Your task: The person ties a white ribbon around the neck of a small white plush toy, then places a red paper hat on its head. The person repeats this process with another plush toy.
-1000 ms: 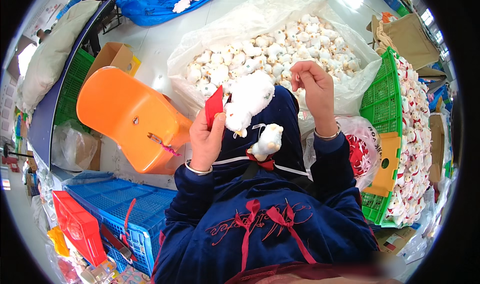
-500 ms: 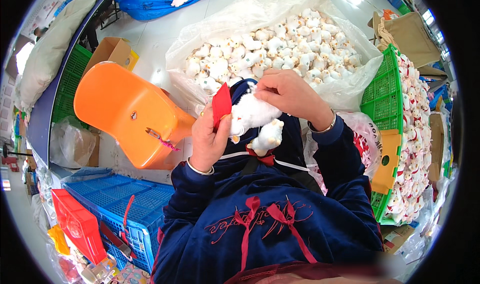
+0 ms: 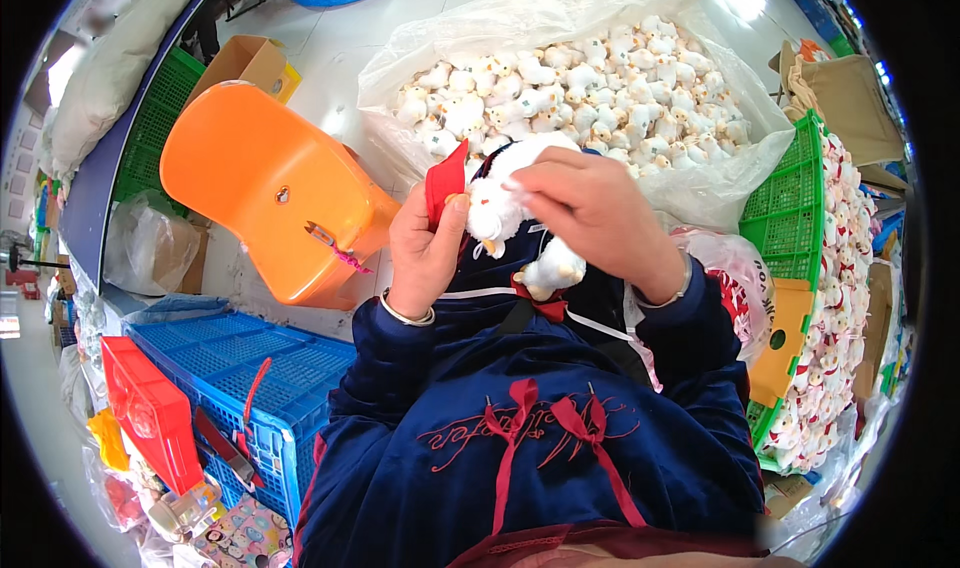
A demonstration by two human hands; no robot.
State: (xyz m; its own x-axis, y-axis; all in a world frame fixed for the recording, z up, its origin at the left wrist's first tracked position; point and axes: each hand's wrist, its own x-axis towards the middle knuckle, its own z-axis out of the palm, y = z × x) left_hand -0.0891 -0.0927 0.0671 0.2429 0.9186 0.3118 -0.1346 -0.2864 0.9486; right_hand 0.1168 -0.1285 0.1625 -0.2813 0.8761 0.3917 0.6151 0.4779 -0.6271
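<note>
My left hand is closed, pinching a folded piece of red cloth against the head of a fluffy white plush toy. The toy has a small orange beak and a white cord loop hanging under it. My right hand is closed at the toy's neck, thumb and fingers together; what the fingertips grip is too blurred to make out. A second white plush toy lies on my lap, just below the right hand.
A big clear plastic bag full of white plush toys lies ahead. On the left stand an orange plastic chair, a blue crate and a red plastic box. To the right, a green crate borders many toys with red scarves.
My right hand has shifted from the toy's back to its neck. The toy has turned, its beak now pointing down. The left hand keeps its hold on the red cloth.
</note>
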